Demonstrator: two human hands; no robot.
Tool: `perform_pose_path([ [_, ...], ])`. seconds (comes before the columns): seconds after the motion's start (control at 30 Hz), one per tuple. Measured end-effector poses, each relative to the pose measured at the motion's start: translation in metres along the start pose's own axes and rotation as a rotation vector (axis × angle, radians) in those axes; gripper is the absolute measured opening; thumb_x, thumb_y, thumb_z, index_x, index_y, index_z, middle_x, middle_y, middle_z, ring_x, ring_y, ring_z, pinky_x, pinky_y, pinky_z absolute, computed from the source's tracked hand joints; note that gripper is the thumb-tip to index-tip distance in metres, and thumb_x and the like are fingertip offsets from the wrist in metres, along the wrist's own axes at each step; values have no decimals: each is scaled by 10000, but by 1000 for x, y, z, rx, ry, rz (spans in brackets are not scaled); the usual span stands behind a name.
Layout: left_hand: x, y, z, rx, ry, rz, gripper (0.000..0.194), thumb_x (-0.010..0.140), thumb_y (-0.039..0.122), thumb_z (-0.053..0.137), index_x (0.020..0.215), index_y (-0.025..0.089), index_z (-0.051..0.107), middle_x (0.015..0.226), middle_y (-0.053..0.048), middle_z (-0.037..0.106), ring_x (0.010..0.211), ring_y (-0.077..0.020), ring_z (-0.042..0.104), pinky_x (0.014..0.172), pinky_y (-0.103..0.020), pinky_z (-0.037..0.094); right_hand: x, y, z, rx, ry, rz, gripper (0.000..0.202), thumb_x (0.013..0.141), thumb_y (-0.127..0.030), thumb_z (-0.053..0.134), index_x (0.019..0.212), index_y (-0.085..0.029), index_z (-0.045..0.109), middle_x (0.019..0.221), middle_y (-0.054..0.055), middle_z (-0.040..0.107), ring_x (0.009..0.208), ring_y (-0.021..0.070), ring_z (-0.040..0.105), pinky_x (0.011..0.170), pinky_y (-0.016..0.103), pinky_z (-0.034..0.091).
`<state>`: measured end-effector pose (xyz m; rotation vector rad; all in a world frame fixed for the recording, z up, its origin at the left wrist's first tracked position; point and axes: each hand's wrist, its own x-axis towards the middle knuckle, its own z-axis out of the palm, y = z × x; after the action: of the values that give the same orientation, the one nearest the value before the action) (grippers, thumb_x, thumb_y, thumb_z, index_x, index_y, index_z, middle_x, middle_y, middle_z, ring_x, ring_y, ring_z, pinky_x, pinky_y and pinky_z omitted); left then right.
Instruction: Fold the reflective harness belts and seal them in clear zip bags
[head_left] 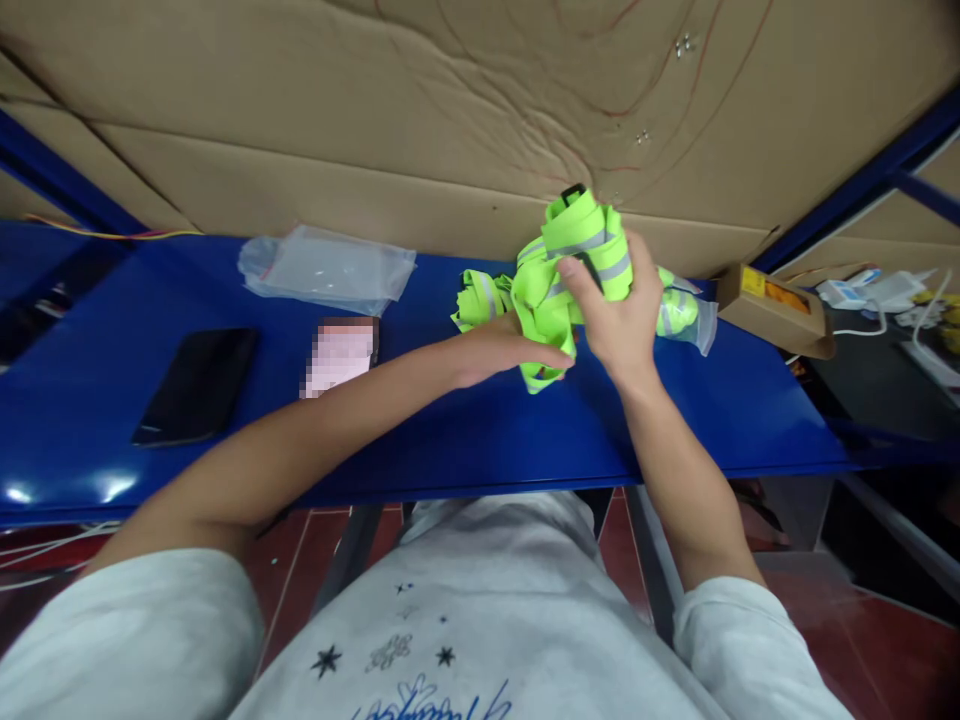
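1. Head view, fingers: the right hand [626, 310] is curled partway around the yellow-green strap bundle [589, 250], thumb across its near face. The left hand [525, 355] closes lightly on its lower loops; some fingertips are hidden.
2. Place: the bundle appears raised over the blue table [450, 430], between the loose roll [480, 298] and the bagged roll [677, 312].
3. Handling, as I judge it: the webbing looks slack and slippery, so the right thumb should pin the layers while the left hand guides 1 loop at a time, flat and untwisted, under light, even tension.
4. Direction: the black buckle [574, 192] end points away, towards the cardboard [450, 190]; the long axis slants down and slightly left, its loops hanging nearest the body.
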<state>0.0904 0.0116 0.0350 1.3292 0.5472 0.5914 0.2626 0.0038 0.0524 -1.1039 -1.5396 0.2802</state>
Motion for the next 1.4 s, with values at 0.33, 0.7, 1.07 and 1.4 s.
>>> perform_pose_path([
  [0.33,-8,23,-47,512,-400,-134,352,744,413,893,944,167,741,804,-32,740,737,-174,694,678,-243,554,-2,-19,-9,543,-575,516,657,795,-791,731,1142,-234,762,1056,63,798,1146,309,742,971,463,642],
  [0.7,-9,22,-40,443,-346,-114,291,750,367,885,912,169,745,861,-54,765,693,-171,691,636,-258,581,-10,-7,9,21,-110,-35,524,990,-745,504,1035,-269,718,1087,56,727,1054,242,703,992,431,585],
  [1.07,-14,37,-39,507,-322,0,254,888,416,789,832,176,729,743,-40,690,654,-149,649,588,-229,514,-6,-10,5,23,-385,-2,740,855,-711,710,1409,-236,588,1412,74,674,1283,318,645,1133,516,523],
  [1.4,-13,42,-21,550,207,178,541,794,576,857,558,144,631,500,-32,607,401,-94,532,396,-210,335,-1,-1,15,203,-277,189,809,939,-902,248,1331,-289,602,1341,75,718,1389,287,613,1102,492,562],
])
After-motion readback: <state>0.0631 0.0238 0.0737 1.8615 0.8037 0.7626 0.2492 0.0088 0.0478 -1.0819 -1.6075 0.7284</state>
